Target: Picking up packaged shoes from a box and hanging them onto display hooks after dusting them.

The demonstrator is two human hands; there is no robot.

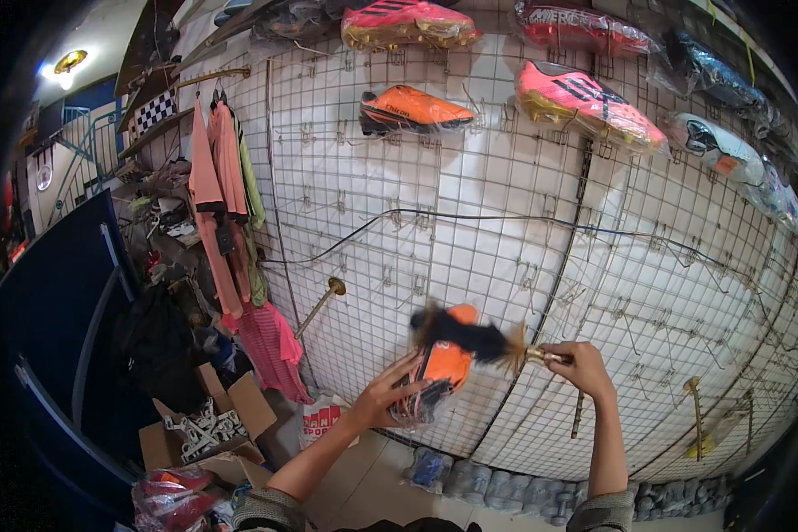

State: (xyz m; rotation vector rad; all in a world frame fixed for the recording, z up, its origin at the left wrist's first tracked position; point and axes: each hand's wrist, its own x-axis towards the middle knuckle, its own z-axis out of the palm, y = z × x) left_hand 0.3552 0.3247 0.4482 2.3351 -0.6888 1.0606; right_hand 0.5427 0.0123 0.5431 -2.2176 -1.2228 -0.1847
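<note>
My left hand holds an orange and black football shoe in clear plastic wrap, upright in front of the wire grid wall. In my right hand is the metallic-looking handle of a feather duster. Its dark, blurred feathers lie across the upper part of the shoe and hide some of it. Above, another orange shoe in plastic sits on the grid, and a pink football shoe with gold studs is mounted to its right.
Metal hooks stud the wire grid. Pink shirts hang at left. Below them stand an open cardboard box of white pieces and a printed white bag. Wrapped dumbbells line the wall's foot. A dark blue panel stands far left.
</note>
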